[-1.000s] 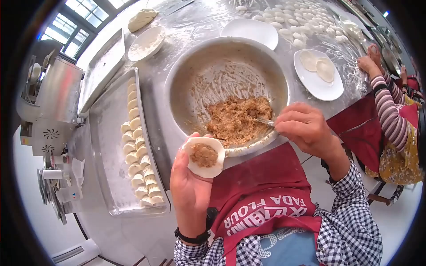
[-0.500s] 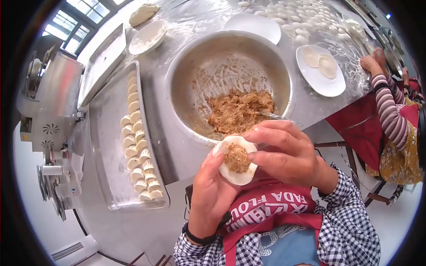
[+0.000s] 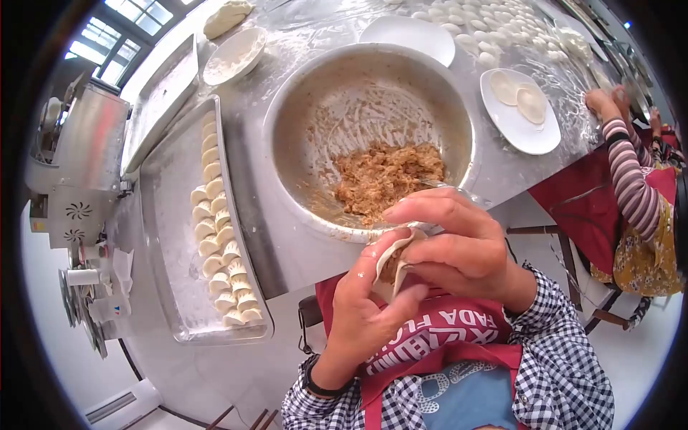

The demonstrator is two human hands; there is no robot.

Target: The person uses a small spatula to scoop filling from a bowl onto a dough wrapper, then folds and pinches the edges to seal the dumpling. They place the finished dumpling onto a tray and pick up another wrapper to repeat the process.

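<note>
Between my two hands is a dumpling (image 3: 390, 266), its round wrapper bent up around brown filling. My left hand (image 3: 358, 304) cups it from the left, thumb pressed near its lower side. Fingers of my right hand (image 3: 466, 247) pinch the wrapper's upper right edge. Just beyond the hands stands a large metal bowl (image 3: 276, 154) with a mound of filling (image 3: 387, 179) inside. A utensil handle (image 3: 455, 192) leans at the bowl's near right rim, partly hidden behind my right hand.
A metal tray (image 3: 168, 236) on the left carries rows of folded dumplings (image 3: 228, 261). Wrappers (image 3: 530, 105) lie on a white plate (image 3: 541, 140) at right. Dough pieces (image 3: 494, 29) cover the far table. A co-worker's hands (image 3: 605, 102) are at the right edge.
The wrapper was spread open with filling facing up; now its sides are folded up toward each other. My left thumb and right fingers have closed in around it.
</note>
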